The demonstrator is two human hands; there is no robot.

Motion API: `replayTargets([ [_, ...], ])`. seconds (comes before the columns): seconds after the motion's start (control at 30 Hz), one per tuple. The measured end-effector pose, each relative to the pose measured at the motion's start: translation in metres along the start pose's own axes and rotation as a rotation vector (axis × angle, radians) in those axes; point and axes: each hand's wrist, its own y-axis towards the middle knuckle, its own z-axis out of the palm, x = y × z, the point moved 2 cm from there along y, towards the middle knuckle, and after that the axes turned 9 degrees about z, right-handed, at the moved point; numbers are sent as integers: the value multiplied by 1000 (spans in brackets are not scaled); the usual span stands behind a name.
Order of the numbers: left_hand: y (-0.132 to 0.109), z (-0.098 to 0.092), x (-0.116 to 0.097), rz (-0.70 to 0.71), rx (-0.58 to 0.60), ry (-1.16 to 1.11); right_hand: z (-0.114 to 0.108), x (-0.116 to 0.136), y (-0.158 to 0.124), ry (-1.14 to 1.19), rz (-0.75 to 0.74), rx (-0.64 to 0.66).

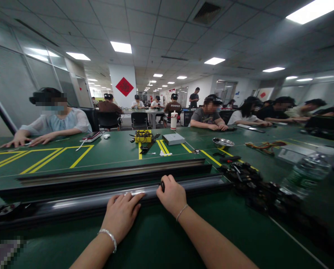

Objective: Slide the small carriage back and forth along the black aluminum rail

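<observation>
A long black channel-shaped rail (94, 201) with a shiny inner face lies across the green table before me. My left hand (122, 215) rests on the rail's near side, fingers stretched out and lying over it. Just to the right, my right hand (173, 196) is closed around a small dark rounded piece (162, 186) above the same rail; most of that piece is hidden in the fingers, so its kind is unclear. Behind the rail runs a second long dark rail (111, 173). Small dark parts (8, 209) sit at the near rail's left end.
A heap of black parts (256, 183) and a water bottle (305, 175) stand to the right. Farther back are a metal bowl (223, 142), a grey box (173, 139), a yellow box with black cables (143, 136) and a white cup (174, 120). People sit across the table.
</observation>
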Motion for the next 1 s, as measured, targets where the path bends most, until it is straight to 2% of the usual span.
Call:
replayTargets([
  [0.33, -1, 1, 1, 24, -27, 13, 2, -2, 1, 10, -13, -38],
  [0.6, 0, 2, 1, 20, -20, 12, 2, -2, 1, 33, 4, -7],
  [0.7, 0, 3, 1, 23, -29, 18, -3, -7, 4, 82, -23, 51],
  [0.83, 0, 2, 1, 21, -26, 16, -12, -18, 9, 214, -179, 200],
  [1.0, 0, 1, 1, 20, -23, 16, -16, -29, 16, 351, -277, 314],
])
